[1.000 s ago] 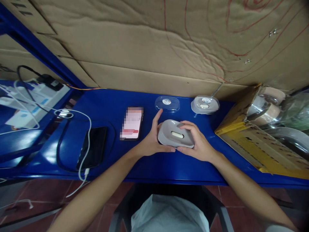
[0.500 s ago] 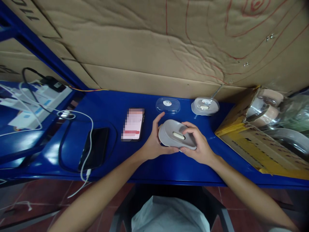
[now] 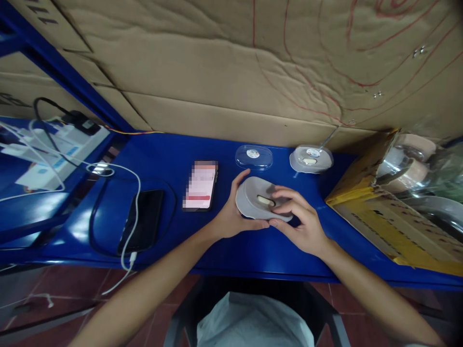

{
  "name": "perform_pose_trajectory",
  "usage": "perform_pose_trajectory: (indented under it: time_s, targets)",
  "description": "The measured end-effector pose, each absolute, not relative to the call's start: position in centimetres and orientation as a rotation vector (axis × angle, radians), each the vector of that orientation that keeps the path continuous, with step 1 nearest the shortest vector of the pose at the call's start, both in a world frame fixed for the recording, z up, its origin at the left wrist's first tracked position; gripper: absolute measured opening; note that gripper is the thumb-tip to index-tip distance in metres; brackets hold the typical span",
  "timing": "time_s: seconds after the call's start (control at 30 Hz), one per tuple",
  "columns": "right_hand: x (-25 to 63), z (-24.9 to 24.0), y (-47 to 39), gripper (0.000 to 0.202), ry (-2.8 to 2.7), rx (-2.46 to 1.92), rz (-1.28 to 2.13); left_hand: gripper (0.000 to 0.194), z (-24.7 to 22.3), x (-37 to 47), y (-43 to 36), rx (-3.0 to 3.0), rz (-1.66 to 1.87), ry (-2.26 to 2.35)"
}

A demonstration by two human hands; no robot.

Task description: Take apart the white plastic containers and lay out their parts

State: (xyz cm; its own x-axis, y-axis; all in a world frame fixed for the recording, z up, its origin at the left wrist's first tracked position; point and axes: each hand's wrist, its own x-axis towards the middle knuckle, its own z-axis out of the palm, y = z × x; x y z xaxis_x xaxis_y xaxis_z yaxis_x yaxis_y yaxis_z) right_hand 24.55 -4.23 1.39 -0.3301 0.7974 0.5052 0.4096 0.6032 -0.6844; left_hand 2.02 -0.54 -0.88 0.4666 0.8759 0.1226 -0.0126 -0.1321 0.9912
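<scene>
A grey oval plastic dish (image 3: 252,197) with a wavy rim is tilted above the blue table. My left hand (image 3: 231,214) grips its left end, thumb along the near edge and index finger stretched past the far side. A cream oblong piece (image 3: 265,200) sits in a slot at the dish's middle. My right hand (image 3: 303,222) holds the right end between thumb and fingers, with its fingertips beside the cream piece. Behind lies a clear plastic lid (image 3: 253,158) with a round sticker. Right of it stands a similar grey dish (image 3: 311,160) under a clear lid.
A lit phone (image 3: 200,185) lies left of my hands, and a dark phone (image 3: 142,219) with a white cable is farther left. A loaded power strip (image 3: 61,154) is at far left. A cardboard box (image 3: 379,231) of plastic-wrapped dishes stands right. Cardboard (image 3: 202,77) lines the back.
My right hand has shifted slightly right, and its fingers are now spread higher over the dish beside the cream piece. The dish has tilted a little; my left hand keeps its grip.
</scene>
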Motion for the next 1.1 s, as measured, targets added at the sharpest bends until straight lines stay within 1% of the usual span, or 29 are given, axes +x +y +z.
perform_pose_trajectory:
  time_s: [0.07,0.1,0.13,0.17,0.23,0.27,0.3,0.33,0.47,0.53,0.73,0.87,0.97,1.1]
  targets:
    - [24.5,1.3,-4.2,0.015,-1.960,-0.945,0.602,0.135,-1.0,2.1,-0.6,1.507,0.905,0.816]
    - [24.7,1.2,-4.2,0.020,-1.978,-0.966,0.625,0.134,-1.1,2.1,-0.6,1.501,0.897,0.811]
    - [24.9,1.2,-4.1,0.031,-2.009,-1.002,0.652,0.134,-1.1,2.1,-0.7,1.495,0.893,0.795]
    - [25.1,1.2,-4.1,0.050,-2.051,-1.043,0.687,0.134,-1.2,2.1,-0.7,1.489,0.888,0.773]
    - [25.6,1.1,-3.9,0.094,-2.136,-1.101,0.757,0.134,-1.4,2.0,-0.9,1.482,0.874,0.739]
    - [25.8,1.0,-3.9,0.109,-2.163,-1.111,0.780,0.134,-1.4,1.9,-1.0,1.479,0.863,0.733]
    - [25.9,1.0,-3.9,0.114,-2.173,-1.115,0.794,0.132,-1.5,1.9,-1.0,1.475,0.859,0.731]
    - [25.9,0.9,-4.0,0.112,-2.166,-1.117,0.798,0.131,-1.5,1.9,-1.0,1.466,0.864,0.730]
    - [25.4,0.9,-4.3,0.087,-2.091,-1.131,0.797,0.123,-1.3,2.1,-1.0,1.426,0.912,0.710]
    - [25.2,1.0,-4.5,0.080,-2.072,-1.125,0.788,0.118,-1.2,2.2,-1.0,1.409,0.910,0.690]
    - [25.4,1.1,-4.0,0.066,-2.087,-1.104,0.682,0.107,-1.6,2.6,-1.1,1.258,0.942,0.593]
    - [25.3,1.1,-3.9,0.057,-2.107,-1.039,0.588,0.105,-1.6,2.5,-1.0,1.251,0.945,0.597]
    - [25.0,1.0,-4.2,0.050,-2.118,-0.968,0.447,0.102,-1.5,2.5,-1.1,1.263,0.955,0.622]
    - [24.6,0.6,-4.5,0.050,-2.120,-0.922,0.276,0.100,-1.4,2.8,-1.3,1.219,0.996,0.638]
